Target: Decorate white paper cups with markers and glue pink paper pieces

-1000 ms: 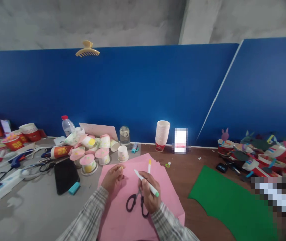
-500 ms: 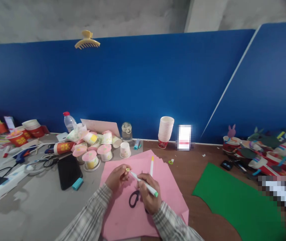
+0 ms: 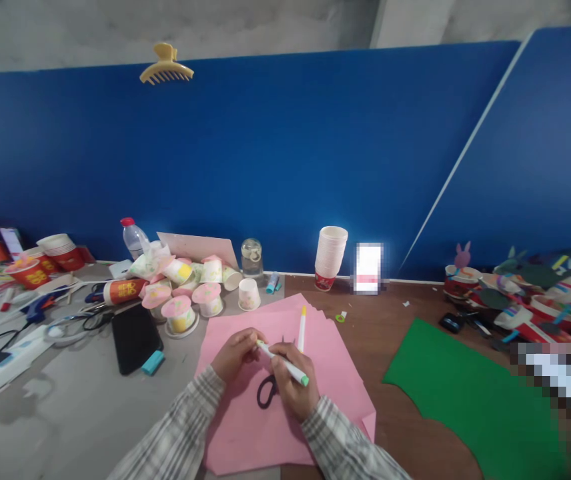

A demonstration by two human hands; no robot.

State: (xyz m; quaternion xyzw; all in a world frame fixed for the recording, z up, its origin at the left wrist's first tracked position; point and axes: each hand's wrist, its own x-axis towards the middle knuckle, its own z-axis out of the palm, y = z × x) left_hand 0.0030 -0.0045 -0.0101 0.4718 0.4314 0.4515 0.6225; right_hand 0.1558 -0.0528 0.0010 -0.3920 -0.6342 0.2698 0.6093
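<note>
My left hand [image 3: 238, 357] pinches a tiny yellowish piece [image 3: 259, 343] between thumb and fingers. In my right hand [image 3: 295, 380] is a white marker [image 3: 290, 370] with a green end, its tip pointing left and meeting the small piece. Both hands are over pink sheets [image 3: 245, 433]. Black-handled scissors [image 3: 266, 392] lie on the pink sheets, partly hidden under my right hand. Just beyond that hand, a second white marker with a yellow end [image 3: 302, 327] rests on the pink.
Small cups with pink tops [image 3: 178, 313], a phone [image 3: 135, 339] and a blue cap [image 3: 153, 362] are left. A glass jar [image 3: 252, 259] and a cup stack [image 3: 330, 257] stand behind. Green sheet [image 3: 465, 393] and crafted cups [image 3: 465, 281] lie right.
The marker tip in my right hand has moved left onto the small piece in my left hand. The view has shifted slightly.
</note>
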